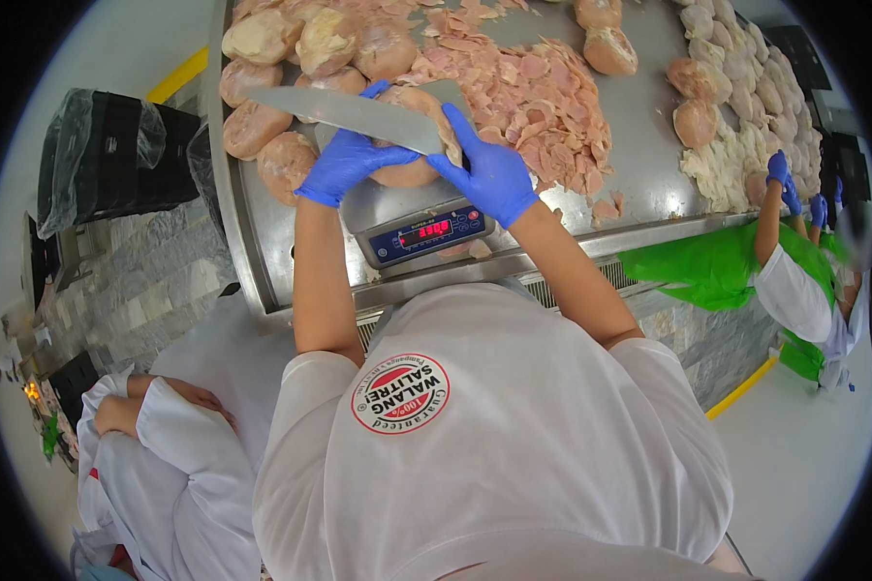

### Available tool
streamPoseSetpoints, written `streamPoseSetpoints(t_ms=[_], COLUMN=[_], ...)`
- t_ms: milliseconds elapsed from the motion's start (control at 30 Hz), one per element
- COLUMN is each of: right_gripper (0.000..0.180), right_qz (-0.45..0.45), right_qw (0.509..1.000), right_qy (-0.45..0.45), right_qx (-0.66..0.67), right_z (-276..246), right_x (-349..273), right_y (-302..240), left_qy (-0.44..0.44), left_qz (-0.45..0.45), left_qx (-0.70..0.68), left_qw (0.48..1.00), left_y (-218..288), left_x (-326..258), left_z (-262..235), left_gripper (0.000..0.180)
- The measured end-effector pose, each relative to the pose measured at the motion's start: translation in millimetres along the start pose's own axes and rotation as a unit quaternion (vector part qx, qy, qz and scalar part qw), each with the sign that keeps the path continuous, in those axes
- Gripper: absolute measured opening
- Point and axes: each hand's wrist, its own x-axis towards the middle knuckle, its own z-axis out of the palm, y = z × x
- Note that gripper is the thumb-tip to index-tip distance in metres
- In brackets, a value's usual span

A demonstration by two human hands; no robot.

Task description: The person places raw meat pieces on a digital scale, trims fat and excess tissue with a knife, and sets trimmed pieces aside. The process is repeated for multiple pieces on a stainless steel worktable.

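Head view, only one. Left hand [351,161] and right hand [494,174], both in blue gloves, are clasped round a meat lump [409,175]. Left fingers are on its far side, thumb on the near side; right fingers run along its right edge. The lump is over the scale [386,248]; can't tell if it rests on the plate or is held just above.

Knife [344,109]: wide steel blade lying across the left hand and the lump, tip to the left, broad end by the right fingers. Handle hidden, so can't tell which hand grips it.

Writing: scale has a blue panel, lit red digits, small white print and round keys. White shirt [552,436] on the wearer carries a round red-and-white badge [400,393] with bold lettering, upside down from here.

Steel table [644,121]: more meat lumps [258,131] left of the scale, heap of pink slices [543,111] beyond and right, pale pieces [736,169] at far right near a co-worker's gloved hand [777,167] and green apron [683,261]. Lower left: another person's white sleeve [189,426]. Black bin [116,155] with clear plastic, left of the table.
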Motion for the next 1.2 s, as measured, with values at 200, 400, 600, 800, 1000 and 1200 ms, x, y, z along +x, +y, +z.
streamPoseSetpoints(t_ms=[200, 400, 600, 800, 1000, 1200], right_gripper=[0.084, 0.081, 0.078, 0.076, 0.070, 0.075], right_qz=[-0.031, -0.016, -0.083, -0.079, -0.022, -0.021], right_qw=[0.997, 0.996, 0.993, 0.990, 0.992, 0.993], right_qy=[0.030, -0.083, -0.085, -0.113, -0.107, -0.023], right_qx=[0.066, -0.025, 0.022, 0.037, 0.062, 0.118], right_z=[9.8, -22.0, -20.4, -21.8, -25.0, 8.5], right_x=[-35.3, 14.1, 13.8, 35.4, 41.1, -21.2], right_y=[71.1, 29.5, 53.9, 45.5, 17.6, 58.4], left_qy=[0.063, -0.008, -0.058, -0.132, -0.045, 0.182], left_qz=[0.026, 0.027, 0.019, -0.023, 0.059, 0.011], left_qx=[0.118, 0.018, 0.035, 0.013, 0.066, 0.134], left_qw=[0.991, 0.999, 0.998, 0.991, 0.995, 0.974], left_y=[0.5, 6.0, 13.1, 20.0, -10.3, 14.2], left_x=[-6.0, 2.1, 2.5, 13.3, 13.6, -26.0], left_z=[15.7, 13.9, 2.7, -5.0, -1.8, 39.0], left_gripper=[0.089, 0.087, 0.082, 0.084, 0.087, 0.088])
